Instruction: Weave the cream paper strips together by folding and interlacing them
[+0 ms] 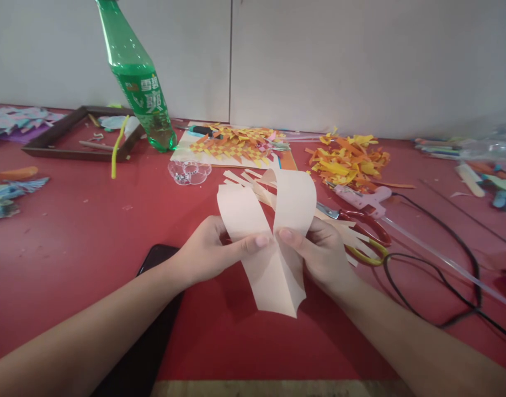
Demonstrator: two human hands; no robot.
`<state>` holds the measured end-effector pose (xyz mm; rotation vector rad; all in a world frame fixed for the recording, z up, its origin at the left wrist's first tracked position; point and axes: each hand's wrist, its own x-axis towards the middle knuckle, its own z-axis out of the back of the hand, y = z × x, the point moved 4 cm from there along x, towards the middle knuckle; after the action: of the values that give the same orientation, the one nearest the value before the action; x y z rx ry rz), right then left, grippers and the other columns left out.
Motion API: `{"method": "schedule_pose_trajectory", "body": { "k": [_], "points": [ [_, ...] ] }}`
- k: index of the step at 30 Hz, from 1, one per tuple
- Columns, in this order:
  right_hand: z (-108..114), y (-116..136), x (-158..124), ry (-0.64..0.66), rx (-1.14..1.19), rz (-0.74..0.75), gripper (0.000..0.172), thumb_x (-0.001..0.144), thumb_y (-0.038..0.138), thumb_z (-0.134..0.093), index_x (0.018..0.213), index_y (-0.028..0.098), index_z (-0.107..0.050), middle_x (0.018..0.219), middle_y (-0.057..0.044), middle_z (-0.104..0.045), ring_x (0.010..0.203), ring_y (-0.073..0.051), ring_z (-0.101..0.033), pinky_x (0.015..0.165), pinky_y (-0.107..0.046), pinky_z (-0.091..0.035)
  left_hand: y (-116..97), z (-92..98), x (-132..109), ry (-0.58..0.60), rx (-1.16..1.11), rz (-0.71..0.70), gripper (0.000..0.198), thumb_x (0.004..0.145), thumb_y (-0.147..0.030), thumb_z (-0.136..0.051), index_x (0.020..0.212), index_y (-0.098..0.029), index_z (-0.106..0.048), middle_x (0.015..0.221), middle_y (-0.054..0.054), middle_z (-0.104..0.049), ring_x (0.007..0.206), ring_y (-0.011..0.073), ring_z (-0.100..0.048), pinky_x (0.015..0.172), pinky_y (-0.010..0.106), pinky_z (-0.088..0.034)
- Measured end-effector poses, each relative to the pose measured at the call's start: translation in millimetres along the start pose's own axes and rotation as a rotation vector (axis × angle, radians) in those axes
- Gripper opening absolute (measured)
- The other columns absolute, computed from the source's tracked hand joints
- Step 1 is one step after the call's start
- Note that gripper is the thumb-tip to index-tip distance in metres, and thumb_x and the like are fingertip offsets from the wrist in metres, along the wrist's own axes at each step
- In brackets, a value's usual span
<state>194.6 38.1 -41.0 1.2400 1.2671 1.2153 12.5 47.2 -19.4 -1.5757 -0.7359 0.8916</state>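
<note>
Red table (91,231): both hands pinch upright, seemingly folded paper (273,231).

A: Left side?
B: One bottle (139,82), one frame (70,138), one clear dish (189,171), one phone (155,259).
A: Right side?
B: One pair of scissors (362,227), one glue gun (362,197), one heap of scraps (347,160).
A: Middle?
B: One woven mat (236,144). Two hands, left hand (207,251) and right hand (323,253), and two paper strips (296,198).

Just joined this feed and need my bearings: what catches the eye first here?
The left hand and right hand pinch a pale paper over the middle of the red table. A green bottle looms at the back left. Orange and yellow scraps are heaped at the back right, with scissors beside the right hand.
</note>
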Motion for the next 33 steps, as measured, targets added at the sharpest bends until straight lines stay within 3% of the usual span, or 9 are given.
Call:
{"method": "schedule_pose_trajectory", "body": {
  "k": [4, 10, 24, 28, 33],
  "points": [
    [0.9, -1.0, 0.1, 0.012, 0.038, 0.026, 0.01, 0.077, 0.032, -0.076, 0.076, 0.023, -0.071, 0.07, 0.001, -0.07, 0.063, -0.014, -0.063, 0.056, -0.025, -0.051, -0.5, -3.8, -0.3, 0.071, 0.089, -0.028, 0.027, 0.079, -0.035, -0.072, 0.097, -0.015, -0.071, 0.102, 0.006, -0.076, 0.097, 0.024, -0.07, 0.079, 0.027, -0.056],
    [-5.0, -1.2, -2.6, 0.123, 0.077, -0.069, 0.013, 0.077, 0.034, -0.076, 0.082, 0.023, -0.074, 0.078, -0.001, -0.073, 0.066, -0.016, -0.066, 0.057, -0.026, -0.053, 0.7, -1.7, 0.9, 0.015, 0.068, -0.023, 0.026, 0.081, -0.034, -0.07, 0.098, -0.014, -0.07, 0.102, 0.008, -0.075, 0.097, 0.0257, -0.07, 0.079, 0.031, -0.057],
    [-0.3, 0.7, -1.4, 0.017, -0.008, -0.039, 0.017, 0.075, 0.036, -0.076, 0.076, 0.021, -0.07, 0.068, 0.0, -0.069, 0.059, -0.013, -0.061, 0.05, -0.023, -0.048, 1.1, 2.1, 0.8, -0.048, 0.024, -0.021, 0.028, 0.08, -0.037, -0.071, 0.094, -0.013, -0.069, 0.095, 0.008, -0.075, 0.09, 0.0243, -0.071, 0.073, 0.03, -0.057],
    [-0.9, 0.7, -0.6, -0.004, -0.011, -0.022, 0.017, 0.075, 0.036, -0.077, 0.075, 0.021, -0.069, 0.067, 0.0, -0.068, 0.058, -0.014, -0.06, 0.05, -0.025, -0.049, -1.9, -1.1, 0.0, 0.002, 0.027, -0.03, 0.026, 0.084, -0.038, -0.065, 0.095, -0.014, -0.068, 0.096, 0.007, -0.075, 0.09, 0.0225, -0.07, 0.075, 0.03, -0.056],
    [-2.8, -1.5, -0.3, 0.059, 0.05, -0.026, 0.015, 0.076, 0.036, -0.075, 0.08, 0.021, -0.071, 0.072, -0.001, -0.07, 0.063, -0.016, -0.063, 0.056, -0.028, -0.052, -1.7, -5.0, 0.0, 0.08, 0.102, -0.017, 0.03, 0.077, -0.034, -0.074, 0.1, -0.016, -0.067, 0.103, 0.007, -0.074, 0.097, 0.0241, -0.069, 0.079, 0.031, -0.056]
  ]
}}
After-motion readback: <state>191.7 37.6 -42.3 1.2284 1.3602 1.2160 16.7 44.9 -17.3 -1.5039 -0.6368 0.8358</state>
